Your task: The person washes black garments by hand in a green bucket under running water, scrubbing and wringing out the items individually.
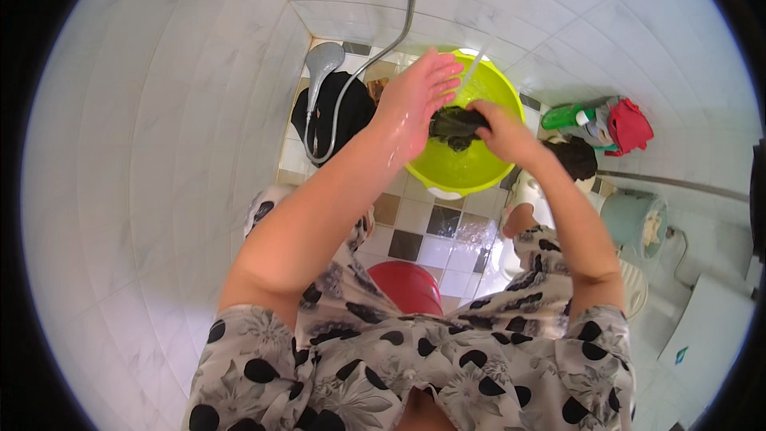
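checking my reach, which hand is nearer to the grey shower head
Left. The left hand is open, to the right of the shower head; the right hand is farther right, gripping dark cloth in the lime basin.

Shower corner: A grey shower head (325,57) lies partly across black fabric (357,100), its metal hose (412,1) in a loop.
Right-hand wall: A green bottle (563,117) rests near bunched red cloth (629,129).
Farther right: A grey-green bin (622,219) holds whitish material (652,227).
Floor: White, tan and black tiles (444,221) surround a rounded red object (405,284).
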### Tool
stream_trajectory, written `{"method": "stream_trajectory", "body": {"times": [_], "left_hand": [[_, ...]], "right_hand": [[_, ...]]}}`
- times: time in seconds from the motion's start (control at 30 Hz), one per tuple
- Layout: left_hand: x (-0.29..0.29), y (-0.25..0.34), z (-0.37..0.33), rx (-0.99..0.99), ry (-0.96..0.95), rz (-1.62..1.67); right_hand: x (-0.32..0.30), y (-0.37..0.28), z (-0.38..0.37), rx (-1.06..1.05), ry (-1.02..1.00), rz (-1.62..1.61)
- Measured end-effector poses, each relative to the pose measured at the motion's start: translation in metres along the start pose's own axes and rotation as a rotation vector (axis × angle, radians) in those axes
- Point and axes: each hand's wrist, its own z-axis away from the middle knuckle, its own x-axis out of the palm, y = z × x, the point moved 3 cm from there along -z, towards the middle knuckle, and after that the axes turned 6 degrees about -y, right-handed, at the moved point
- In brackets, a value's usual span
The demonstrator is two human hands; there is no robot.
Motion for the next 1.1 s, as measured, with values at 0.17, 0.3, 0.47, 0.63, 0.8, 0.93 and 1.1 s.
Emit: {"method": "stream_trajectory", "body": {"times": [0.17, 0.3, 0.47, 0.63, 0.8, 0.93, 1.1], "left_hand": [[-0.005, 0.000, -0.009, 0.061, -0.120, -0.179], [-0.012, -0.010, -0.018, -0.047, -0.183, -0.100], [-0.007, -0.022, -0.015, -0.120, -0.477, -0.031], [0.007, -0.043, 0.013, -0.443, -0.703, 0.391], [0.020, -0.051, 0.019, -0.380, -0.659, 0.545], [0.004, -0.045, 0.008, -0.232, -0.409, 0.527], [-0.012, -0.081, 0.003, -0.315, -0.334, 0.434]], "right_hand": [[-0.106, -0.110, 0.018, -0.090, 0.090, -0.156], [-0.195, -0.175, 0.026, -0.212, 0.212, -0.293], [-0.250, -0.207, 0.026, -0.110, 0.520, -0.568], [-0.251, -0.149, -0.004, -0.021, 0.761, -0.580], [-0.157, -0.105, 0.006, -0.103, 0.569, -0.195], [-0.040, -0.133, 0.048, -0.118, 0.396, -0.106], [0.002, -0.141, 0.081, -0.126, 0.301, 0.254]]}}
